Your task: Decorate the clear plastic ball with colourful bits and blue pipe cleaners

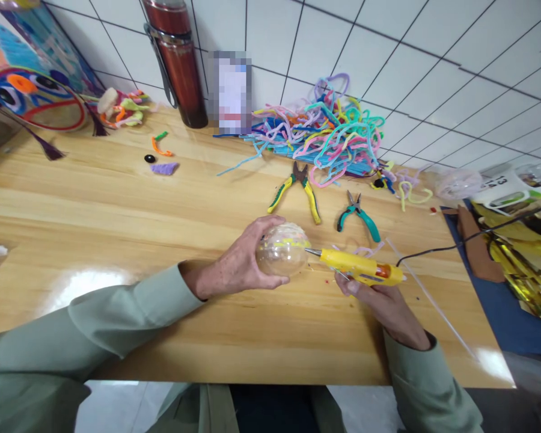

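Note:
My left hand [237,255] is wrapped round the left side of a clear plastic ball [283,257], just above the wooden table. A yellow strip and something pale show on or through the ball's upper part. My right hand [383,300] grips the handle of a yellow hot glue gun [356,266]. Its metal nozzle points left, touching or almost touching the ball's right side; I cannot tell which. Behind the ball lie yellow-green cutting pliers [316,207] with spread handles. Teal pliers [364,222] rest beyond the glue gun.
A heap of coloured pipe cleaners [329,135] lies against the tiled wall. A red-brown thermos [180,72] and a blurred-out phone-like object [232,93] stand left of it. The glue gun's black cord [455,245] runs right. A clear stick [442,310] lies near the right edge.

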### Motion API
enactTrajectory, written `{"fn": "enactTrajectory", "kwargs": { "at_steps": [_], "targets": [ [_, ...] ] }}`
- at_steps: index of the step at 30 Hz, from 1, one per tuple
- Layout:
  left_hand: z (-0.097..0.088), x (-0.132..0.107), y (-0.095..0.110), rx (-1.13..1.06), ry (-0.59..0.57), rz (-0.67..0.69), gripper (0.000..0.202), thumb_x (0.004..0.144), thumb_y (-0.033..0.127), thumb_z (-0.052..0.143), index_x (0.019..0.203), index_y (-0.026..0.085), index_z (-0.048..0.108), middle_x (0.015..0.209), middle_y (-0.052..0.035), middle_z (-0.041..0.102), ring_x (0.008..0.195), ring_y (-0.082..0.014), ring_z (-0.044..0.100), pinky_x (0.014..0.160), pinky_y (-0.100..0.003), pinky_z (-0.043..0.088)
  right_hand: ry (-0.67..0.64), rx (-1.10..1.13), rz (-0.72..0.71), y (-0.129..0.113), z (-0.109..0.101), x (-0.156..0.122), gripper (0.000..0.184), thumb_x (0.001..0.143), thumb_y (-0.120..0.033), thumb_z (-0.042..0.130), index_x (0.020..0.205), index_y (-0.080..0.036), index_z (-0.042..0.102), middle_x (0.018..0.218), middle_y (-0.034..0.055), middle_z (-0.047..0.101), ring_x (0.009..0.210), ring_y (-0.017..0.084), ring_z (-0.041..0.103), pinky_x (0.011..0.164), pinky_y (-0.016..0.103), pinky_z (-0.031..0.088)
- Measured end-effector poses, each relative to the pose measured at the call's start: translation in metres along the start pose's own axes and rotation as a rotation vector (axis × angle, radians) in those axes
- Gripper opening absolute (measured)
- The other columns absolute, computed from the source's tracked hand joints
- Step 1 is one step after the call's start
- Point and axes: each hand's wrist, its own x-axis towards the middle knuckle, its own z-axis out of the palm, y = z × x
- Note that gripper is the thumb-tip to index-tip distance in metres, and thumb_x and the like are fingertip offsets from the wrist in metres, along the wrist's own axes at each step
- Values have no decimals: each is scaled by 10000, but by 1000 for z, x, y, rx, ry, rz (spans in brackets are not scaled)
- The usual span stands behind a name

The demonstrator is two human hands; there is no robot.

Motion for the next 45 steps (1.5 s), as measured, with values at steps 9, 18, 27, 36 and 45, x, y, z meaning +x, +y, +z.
{"fn": "enactTrajectory", "kwargs": {
  "at_steps": [9, 18, 27, 36, 45],
  "targets": [
    [-2, 2, 5, 66, -30, 84, 1039, 765, 358, 928, 1627, 301, 351, 1538, -162, 550, 1506, -402, 520, 1270, -631, 477, 38, 25, 4, 0, 2, 0, 510, 804, -725, 842, 910, -230, 787, 928, 78, 798, 878, 284, 749, 875, 467, 662],
    [-3, 2, 0, 42, -32, 90, 1053, 749, 431, 958, 1618, 322, 374, 1536, -159, 541, 1493, -397, 527, 1255, -628, 493, -21, -35, 6, 9, 2, -2, 475, 852, -693, 813, 967, -232, 833, 969, 85, 826, 925, 287, 758, 874, 426, 646],
    [-3, 2, 0, 6, -49, 70, 1066, 762, 445, 970, 1636, 338, 369, 1559, -156, 555, 1506, -390, 533, 1278, -619, 475, 6, 7, -5, 7, 0, 0, 438, 852, -656, 824, 879, -224, 755, 836, 52, 742, 857, 261, 723, 861, 436, 636],
    [-4, 2, 2, -28, -66, 38, 1028, 787, 433, 957, 1635, 330, 385, 1572, -152, 548, 1520, -386, 522, 1290, -601, 461, -30, -38, -24, 8, 0, 1, 447, 869, -672, 809, 949, -232, 813, 922, 64, 797, 867, 253, 719, 802, 378, 623],
    [-3, 1, 0, -35, -66, 58, 1049, 779, 428, 963, 1638, 363, 365, 1572, -138, 535, 1519, -391, 514, 1290, -607, 456, 6, -35, -34, 12, 1, 1, 444, 872, -670, 814, 996, -245, 845, 989, 70, 834, 949, 274, 755, 879, 399, 630]
  ]
}}
